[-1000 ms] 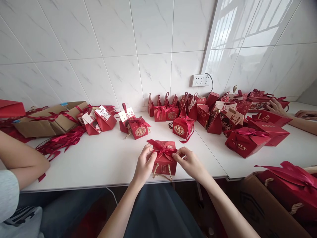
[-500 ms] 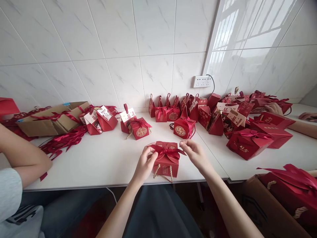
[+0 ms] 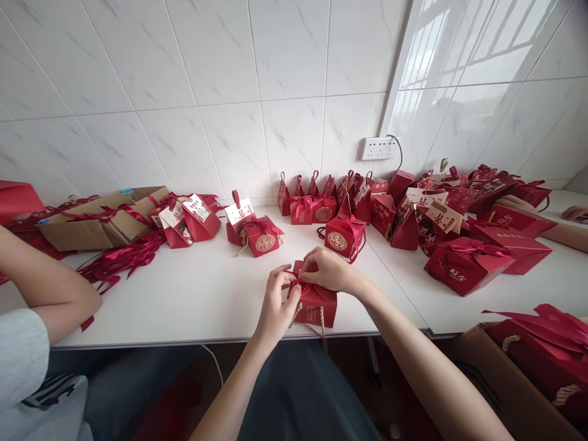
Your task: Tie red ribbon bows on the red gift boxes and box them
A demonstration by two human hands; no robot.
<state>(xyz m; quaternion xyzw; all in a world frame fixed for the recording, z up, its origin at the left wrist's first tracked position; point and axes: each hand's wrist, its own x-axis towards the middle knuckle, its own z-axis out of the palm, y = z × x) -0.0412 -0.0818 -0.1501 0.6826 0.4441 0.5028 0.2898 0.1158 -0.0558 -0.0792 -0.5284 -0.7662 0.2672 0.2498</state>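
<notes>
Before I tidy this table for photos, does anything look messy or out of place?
Yes. A tangle of loose red ribbons sprawls on the white table left of the boxes, beside a flattened cardboard carton. The small red box under both hands sits at the front edge, its rope handle dangling over.

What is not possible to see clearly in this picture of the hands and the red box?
Head view only:
- Top of the red box and its ribbon knot: covered by the right hand and left hand.
- Whether the fingers pinch the ribbon: hidden by the hands themselves.
- Print on the box front: too small to read.
- Cardboard carton at lower right: cut off by the frame edge.
- Person at left: cut off by the left edge.
</notes>
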